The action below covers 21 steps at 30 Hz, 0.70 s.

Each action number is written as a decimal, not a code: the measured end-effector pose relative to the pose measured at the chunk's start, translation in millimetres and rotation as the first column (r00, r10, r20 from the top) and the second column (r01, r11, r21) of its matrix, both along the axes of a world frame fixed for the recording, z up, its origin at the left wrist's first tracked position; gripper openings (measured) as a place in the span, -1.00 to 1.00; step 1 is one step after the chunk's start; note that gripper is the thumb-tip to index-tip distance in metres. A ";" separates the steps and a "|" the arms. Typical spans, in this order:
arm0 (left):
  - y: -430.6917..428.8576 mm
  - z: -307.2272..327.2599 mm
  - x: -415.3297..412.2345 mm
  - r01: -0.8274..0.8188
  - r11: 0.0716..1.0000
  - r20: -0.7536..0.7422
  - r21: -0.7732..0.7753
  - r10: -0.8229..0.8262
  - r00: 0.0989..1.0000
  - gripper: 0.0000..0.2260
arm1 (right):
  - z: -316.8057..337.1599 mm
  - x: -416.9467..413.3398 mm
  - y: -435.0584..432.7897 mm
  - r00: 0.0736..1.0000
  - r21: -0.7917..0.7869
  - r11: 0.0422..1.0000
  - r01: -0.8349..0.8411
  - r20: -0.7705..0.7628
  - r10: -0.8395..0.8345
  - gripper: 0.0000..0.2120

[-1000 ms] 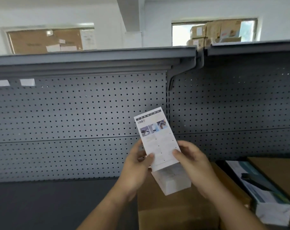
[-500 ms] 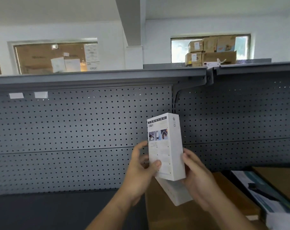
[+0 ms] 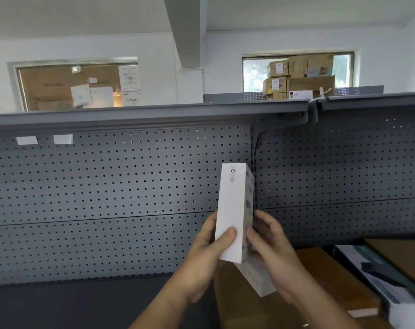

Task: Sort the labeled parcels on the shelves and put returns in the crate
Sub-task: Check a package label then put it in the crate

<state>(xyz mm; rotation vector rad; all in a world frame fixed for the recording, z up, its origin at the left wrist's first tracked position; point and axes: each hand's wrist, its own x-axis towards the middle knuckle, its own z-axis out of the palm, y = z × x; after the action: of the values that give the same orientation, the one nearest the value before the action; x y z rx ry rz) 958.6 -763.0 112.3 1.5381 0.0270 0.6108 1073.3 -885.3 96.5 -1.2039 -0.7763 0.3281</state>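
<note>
A tall white box (image 3: pixel 233 210) stands upright between my hands in front of the grey pegboard shelf back (image 3: pixel 118 186). Its plain narrow side faces me, with small circles near the top; a barcode label shows on its right face. My left hand (image 3: pixel 210 252) grips its lower left edge, thumb across the front. My right hand (image 3: pixel 270 248) holds the lower right side, fingers curled behind it. A second white box (image 3: pixel 258 279) lies below, on a brown carton (image 3: pixel 325 281).
The dark grey shelf board (image 3: pixel 71 305) stretches to the lower left. A black-and-teal printed box (image 3: pixel 379 283) and a brown carton (image 3: pixel 403 255) sit at the right. A grey upper shelf (image 3: pixel 142 117) runs overhead. Cardboard boxes (image 3: pixel 299 77) are stacked far behind.
I have turned the white box about its long axis: the printed picture face swung away left, and the narrow side now faces me. The view tilted upward.
</note>
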 end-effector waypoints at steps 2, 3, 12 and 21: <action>1.3 -0.6 -3.1 0.014 0.999 0.004 0.034 -0.014 1.000 -0.54 | -0.4 1.4 0.6 0.999 0.000 1.000 -0.027 -0.044 0.027 -0.39; 2.8 -0.6 -4.7 0.008 0.998 0.008 0.061 -0.009 1.000 -0.56 | -0.2 1.4 0.4 0.998 0.001 0.999 -0.033 -0.052 0.033 -0.35; 12.2 2.0 -11.6 -0.135 0.976 0.098 0.171 0.120 0.988 -0.40 | 2.5 -6.7 2.2 0.998 0.043 0.998 0.051 -0.023 -0.050 -0.54; 3.9 1.4 -18.9 -0.111 0.989 0.138 0.095 0.098 0.986 -0.33 | 2.7 -12.2 -4.5 0.998 0.041 0.999 -0.024 -0.049 0.026 -0.37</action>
<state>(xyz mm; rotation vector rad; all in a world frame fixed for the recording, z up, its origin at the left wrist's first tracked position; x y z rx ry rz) 939.6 -759.2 113.7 1.5988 -0.0255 0.8081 1061.1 -889.8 99.1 -1.1443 -0.7523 0.3605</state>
